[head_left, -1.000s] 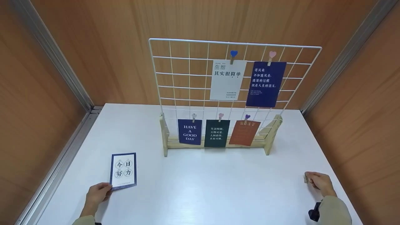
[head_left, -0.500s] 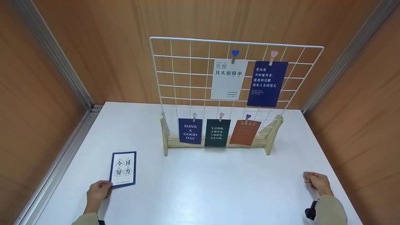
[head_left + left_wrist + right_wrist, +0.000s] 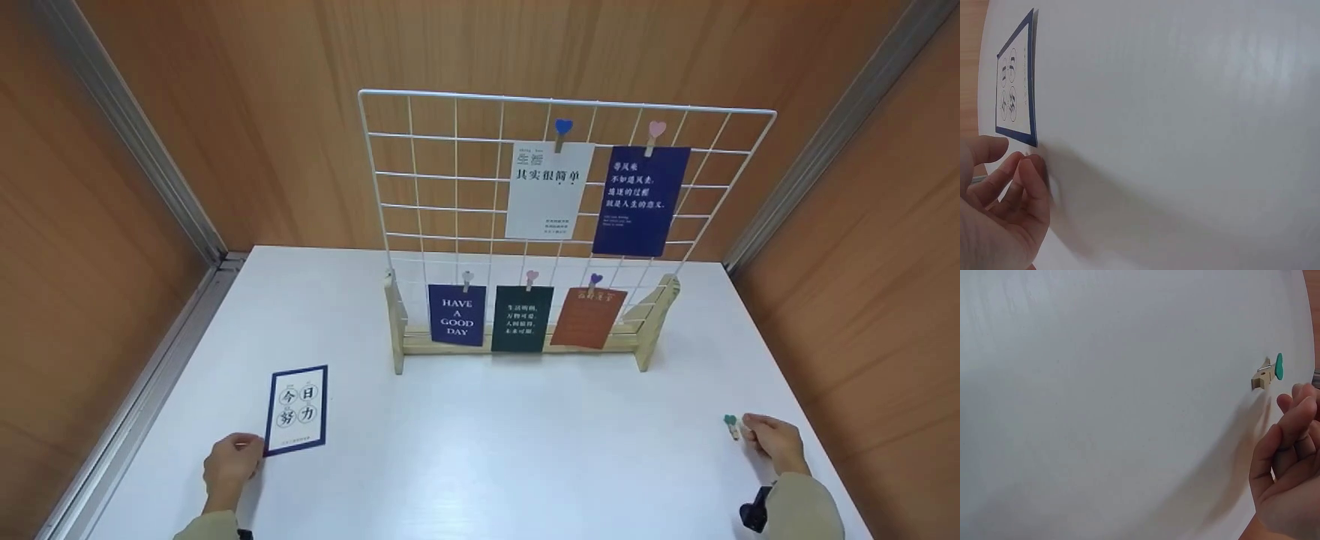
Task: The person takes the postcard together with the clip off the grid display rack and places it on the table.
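The card (image 3: 296,409) lies flat on the white table (image 3: 487,442), in front-left of the wire grid stand (image 3: 559,225). The left hand (image 3: 231,466), fingers loosely curled and holding nothing, is just beside its near corner. The right hand (image 3: 772,441), also loosely curled and empty, is just beside the small clip (image 3: 731,425).

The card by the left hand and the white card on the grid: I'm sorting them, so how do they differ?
The card by the left hand lies flat on the table, unclipped; the white card on the grid hangs upright from a blue heart clip. The first has a dark blue border and four circled characters; the second has no border, only lines of text. Both are white-faced portrait cards.
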### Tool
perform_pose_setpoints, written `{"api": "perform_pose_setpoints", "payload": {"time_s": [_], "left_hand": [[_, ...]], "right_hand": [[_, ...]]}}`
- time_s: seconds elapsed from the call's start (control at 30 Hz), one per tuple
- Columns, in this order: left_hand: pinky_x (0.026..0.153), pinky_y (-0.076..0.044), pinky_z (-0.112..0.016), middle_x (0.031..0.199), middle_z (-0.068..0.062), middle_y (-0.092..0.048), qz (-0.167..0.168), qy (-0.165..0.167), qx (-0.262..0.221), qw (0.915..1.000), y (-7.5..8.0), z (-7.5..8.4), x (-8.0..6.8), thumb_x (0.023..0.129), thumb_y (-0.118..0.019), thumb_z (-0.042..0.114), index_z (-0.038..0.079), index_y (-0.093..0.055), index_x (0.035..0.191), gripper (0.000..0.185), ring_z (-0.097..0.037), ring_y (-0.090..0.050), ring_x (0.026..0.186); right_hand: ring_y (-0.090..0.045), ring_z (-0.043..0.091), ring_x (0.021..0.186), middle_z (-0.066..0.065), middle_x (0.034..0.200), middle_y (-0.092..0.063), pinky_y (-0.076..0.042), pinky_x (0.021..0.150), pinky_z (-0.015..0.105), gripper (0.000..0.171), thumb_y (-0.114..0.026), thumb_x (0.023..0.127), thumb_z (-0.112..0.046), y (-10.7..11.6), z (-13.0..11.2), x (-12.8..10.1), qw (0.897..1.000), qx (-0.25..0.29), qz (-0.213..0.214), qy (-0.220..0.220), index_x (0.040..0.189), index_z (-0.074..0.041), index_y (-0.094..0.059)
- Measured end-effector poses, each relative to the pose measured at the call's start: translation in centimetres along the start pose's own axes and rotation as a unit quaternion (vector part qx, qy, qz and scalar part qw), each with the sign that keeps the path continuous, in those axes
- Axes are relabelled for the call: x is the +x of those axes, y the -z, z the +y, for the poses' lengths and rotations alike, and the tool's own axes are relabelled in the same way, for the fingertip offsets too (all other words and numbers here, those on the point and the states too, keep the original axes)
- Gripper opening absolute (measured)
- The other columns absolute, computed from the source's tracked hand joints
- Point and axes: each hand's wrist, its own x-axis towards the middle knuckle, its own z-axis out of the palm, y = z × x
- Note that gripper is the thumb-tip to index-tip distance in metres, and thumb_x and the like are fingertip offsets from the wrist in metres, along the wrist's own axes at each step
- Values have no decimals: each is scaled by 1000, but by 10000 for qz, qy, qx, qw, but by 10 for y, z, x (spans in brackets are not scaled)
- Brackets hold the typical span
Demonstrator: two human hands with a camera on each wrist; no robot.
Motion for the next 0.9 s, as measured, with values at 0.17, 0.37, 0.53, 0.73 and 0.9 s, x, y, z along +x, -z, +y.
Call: {"api": "perform_pose_setpoints", "payload": {"time_s": [0.17, 0.37, 0.53, 0.73, 0.9], "left_hand": [[54, -42, -27, 94, -20, -55, 236, -292, 125, 9992, -11, -10, 18, 90, -45, 28, -6, -50, 110, 40, -26, -54, 74], [62, -43, -31, 103, -15, -53, 733, -950, 68, 9928, -40, -32, 64, 88, -42, 48, 4, -53, 111, 51, -26, -54, 84], [65, -45, -31, 97, -9, -55, 985, -1543, -177, 9829, -55, -22, 82, 85, -41, 54, 10, -56, 106, 52, -22, -55, 83], [54, -46, -27, 92, -9, -56, 560, -1939, -507, 9781, -46, 32, 35, 86, -49, 44, 6, -58, 103, 42, -21, -55, 78], [60, -46, -24, 92, -16, -57, 105, -2156, -819, 9730, -28, 82, -19, 89, -53, 24, -4, -57, 103, 31, -29, -57, 80]], "right_hand": [[-51, 9, 64, 1, 76, -56, -46, 60, 22, 53, -53, 87, -31, 6, -5, 1, 9999, 65, 33, 106, 120, 10, -43], [-53, 14, 67, 4, 75, -56, -47, 61, 21, 56, -57, 84, -37, 8, -16, 2, 9995, 109, 11, 313, 116, 8, -47], [-54, 15, 65, 4, 73, -56, -48, 62, 21, 55, -59, 82, -40, 9, -31, 4, 9978, 165, -42, 645, 114, 5, -52], [-54, 15, 63, 5, 73, -56, -48, 62, 23, 59, -59, 83, -39, 11, -31, 19, 9947, 135, -211, 1001, 118, 7, -49], [-55, 13, 61, 2, 71, -58, -49, 61, 23, 46, -62, 79, -41, 15, -14, 44, 9918, 469, -290, 1150, 110, -7, -61]]}}
